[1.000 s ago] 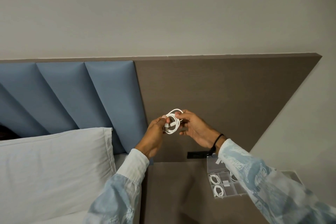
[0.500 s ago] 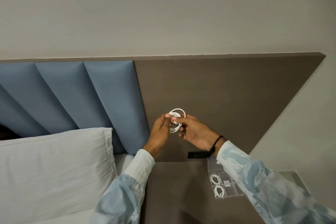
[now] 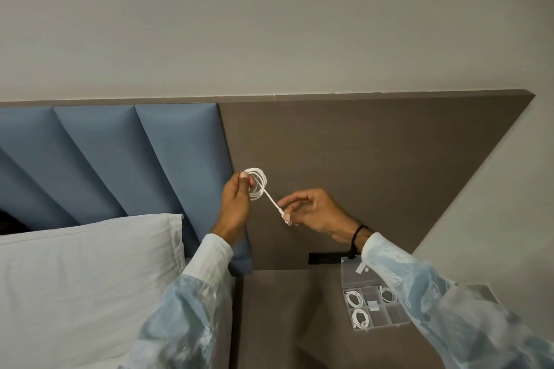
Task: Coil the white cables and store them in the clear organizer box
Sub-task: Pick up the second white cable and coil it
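Both hands hold one white cable in the air, above and left of the clear organizer box.

The left hand [image 3: 235, 207] pinches the coiled white cable [image 3: 257, 186] between thumb and fingers; a straight tail runs down-right from the coil to the right hand [image 3: 314, 213], whose fingertips grip the plug end. The clear organizer box [image 3: 374, 304] sits open on the brown surface [image 3: 284, 308], its right part hidden by the right sleeve, with three coiled cables [image 3: 353, 299] in its compartments. A white pillow [image 3: 84, 278] lies well left of the box.
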The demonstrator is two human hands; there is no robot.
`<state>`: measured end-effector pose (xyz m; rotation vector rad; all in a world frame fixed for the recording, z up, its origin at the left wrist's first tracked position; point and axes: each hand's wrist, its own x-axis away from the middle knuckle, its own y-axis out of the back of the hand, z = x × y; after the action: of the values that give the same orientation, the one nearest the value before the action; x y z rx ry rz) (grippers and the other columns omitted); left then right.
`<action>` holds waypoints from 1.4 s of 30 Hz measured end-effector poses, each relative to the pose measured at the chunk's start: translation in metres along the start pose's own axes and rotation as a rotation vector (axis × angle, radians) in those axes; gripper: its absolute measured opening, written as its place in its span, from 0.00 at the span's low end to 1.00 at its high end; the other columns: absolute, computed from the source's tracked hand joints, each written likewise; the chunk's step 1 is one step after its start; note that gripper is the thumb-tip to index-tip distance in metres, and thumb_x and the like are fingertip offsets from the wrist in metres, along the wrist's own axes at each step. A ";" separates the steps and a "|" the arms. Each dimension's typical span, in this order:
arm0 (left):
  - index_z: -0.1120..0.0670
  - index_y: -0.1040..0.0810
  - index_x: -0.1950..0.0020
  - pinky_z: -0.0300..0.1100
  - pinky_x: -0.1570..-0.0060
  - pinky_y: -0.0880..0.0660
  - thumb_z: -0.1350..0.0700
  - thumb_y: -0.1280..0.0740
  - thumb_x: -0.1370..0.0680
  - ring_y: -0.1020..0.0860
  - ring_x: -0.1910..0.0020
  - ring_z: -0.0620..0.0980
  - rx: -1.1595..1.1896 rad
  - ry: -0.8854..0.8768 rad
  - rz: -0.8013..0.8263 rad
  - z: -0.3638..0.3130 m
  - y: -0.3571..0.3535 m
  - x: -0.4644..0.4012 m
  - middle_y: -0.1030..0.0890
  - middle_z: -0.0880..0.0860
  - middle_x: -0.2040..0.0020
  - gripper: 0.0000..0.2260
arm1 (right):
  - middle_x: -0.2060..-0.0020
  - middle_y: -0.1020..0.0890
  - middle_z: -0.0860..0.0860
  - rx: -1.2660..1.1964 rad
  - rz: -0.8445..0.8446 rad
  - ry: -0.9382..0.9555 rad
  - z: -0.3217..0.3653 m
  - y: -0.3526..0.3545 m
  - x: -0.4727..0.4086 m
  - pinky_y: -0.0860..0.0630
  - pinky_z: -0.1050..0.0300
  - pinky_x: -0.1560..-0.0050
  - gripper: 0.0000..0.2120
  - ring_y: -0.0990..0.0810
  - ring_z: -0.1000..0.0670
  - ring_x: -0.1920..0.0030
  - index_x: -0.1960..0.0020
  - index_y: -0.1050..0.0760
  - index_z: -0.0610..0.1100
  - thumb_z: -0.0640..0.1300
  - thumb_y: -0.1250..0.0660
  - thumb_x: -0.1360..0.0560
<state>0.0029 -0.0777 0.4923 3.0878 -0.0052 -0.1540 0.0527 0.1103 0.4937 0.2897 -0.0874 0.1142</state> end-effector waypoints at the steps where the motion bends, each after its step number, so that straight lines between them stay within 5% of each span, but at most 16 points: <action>1: 0.50 0.28 0.61 0.38 0.56 0.30 0.52 0.44 0.13 0.26 0.62 0.42 0.009 0.015 0.013 0.000 0.002 -0.001 0.23 0.46 0.63 0.17 | 0.62 0.14 0.51 0.074 -0.007 0.028 -0.002 -0.001 -0.001 0.22 0.66 0.58 0.12 0.18 0.57 0.64 0.48 0.14 0.47 0.36 0.24 0.30; 7: 0.48 0.23 0.65 0.36 0.54 0.24 0.56 0.44 0.14 0.21 0.64 0.40 0.257 0.165 0.101 -0.001 -0.011 0.000 0.20 0.44 0.67 0.20 | 0.64 0.15 0.57 0.264 -0.335 0.168 -0.003 -0.006 -0.009 0.25 0.73 0.60 0.08 0.18 0.62 0.64 0.57 0.16 0.48 0.35 0.26 0.29; 10: 0.49 0.23 0.63 0.33 0.60 0.23 0.57 0.43 0.15 0.22 0.64 0.43 0.322 0.212 0.141 -0.001 -0.023 0.005 0.20 0.46 0.66 0.18 | 0.64 0.15 0.54 -0.194 -0.411 0.005 0.007 -0.010 -0.012 0.24 0.68 0.61 0.10 0.19 0.63 0.65 0.58 0.18 0.48 0.33 0.25 0.29; 15: 0.48 0.23 0.60 0.37 0.57 0.26 0.57 0.43 0.16 0.19 0.62 0.40 0.272 0.263 0.152 0.004 -0.026 0.007 0.14 0.44 0.60 0.15 | 0.62 0.17 0.51 -0.716 -0.145 -0.277 0.023 -0.003 -0.010 0.25 0.59 0.60 0.07 0.20 0.55 0.63 0.51 0.19 0.46 0.35 0.29 0.24; 21: 0.49 0.24 0.61 0.39 0.53 0.26 0.56 0.45 0.15 0.17 0.60 0.40 0.258 0.280 0.167 0.001 -0.031 0.008 0.12 0.47 0.56 0.17 | 0.59 0.16 0.52 -0.754 -0.004 -0.318 0.022 0.006 -0.002 0.29 0.57 0.60 0.07 0.21 0.54 0.61 0.49 0.21 0.46 0.39 0.37 0.23; 27: 0.46 0.22 0.66 0.39 0.55 0.27 0.54 0.45 0.14 0.19 0.62 0.39 0.224 0.274 0.226 0.002 -0.038 0.011 0.14 0.44 0.60 0.22 | 0.62 0.20 0.54 -0.561 -0.034 -0.206 0.023 0.004 -0.002 0.30 0.60 0.61 0.07 0.26 0.57 0.64 0.47 0.17 0.43 0.42 0.26 0.25; 36: 0.47 0.18 0.60 0.38 0.49 0.23 0.51 0.44 0.14 0.18 0.53 0.45 0.191 0.233 0.294 -0.010 -0.048 0.011 0.12 0.47 0.54 0.20 | 0.61 0.21 0.53 -0.698 0.048 -0.228 0.022 0.015 -0.003 0.31 0.58 0.60 0.09 0.29 0.57 0.66 0.42 0.21 0.44 0.43 0.34 0.21; 42: 0.53 0.24 0.58 0.31 0.59 0.25 0.53 0.45 0.13 0.20 0.61 0.41 0.154 0.140 0.245 -0.016 -0.057 0.013 0.17 0.47 0.60 0.16 | 0.56 0.20 0.46 -0.596 -0.199 -0.203 0.028 0.007 -0.006 0.29 0.58 0.63 0.15 0.27 0.53 0.62 0.41 0.25 0.41 0.34 0.28 0.26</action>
<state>0.0173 -0.0199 0.5040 3.2061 -0.4059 0.0761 0.0438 0.1079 0.5216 -0.2869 -0.2863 -0.1401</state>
